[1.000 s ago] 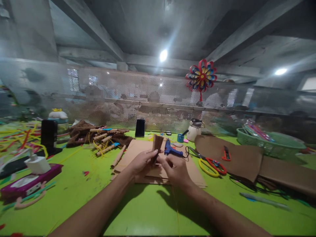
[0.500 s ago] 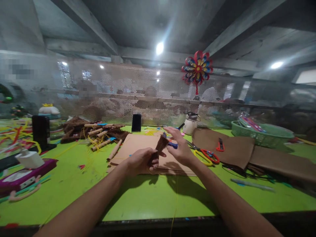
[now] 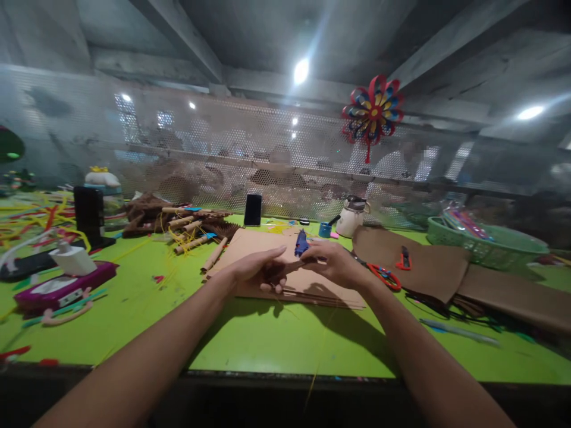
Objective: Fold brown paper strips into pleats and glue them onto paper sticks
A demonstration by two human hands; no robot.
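Observation:
Over a stack of brown kraft paper sheets (image 3: 254,242), a narrow strip of pleated brown paper (image 3: 289,268) spans my two hands. My left hand (image 3: 259,266) cups its near end, fingers curled round it and thumb raised. My right hand (image 3: 334,261) pinches the other end; its fingers partly hide the paper. Just behind the right fingertips lies a blue tool (image 3: 301,242), whose kind I cannot make out. Red-handled scissors (image 3: 384,276) are by my right wrist. A thin yellow thread (image 3: 319,351) hangs over the table's front edge.
Left on the green table (image 3: 250,345) are rolled paper tubes (image 3: 190,245) with yellow string, a purple power strip (image 3: 66,286) and a phone (image 3: 253,210). A white jug (image 3: 350,219), brown paper (image 3: 414,267), a cutter (image 3: 405,259) and a green basket (image 3: 491,241) stand or lie right.
My right hand has come down and left from above the paper and closed on its end. The pleated strip has tipped from upright to nearly flat. The view has shifted a little.

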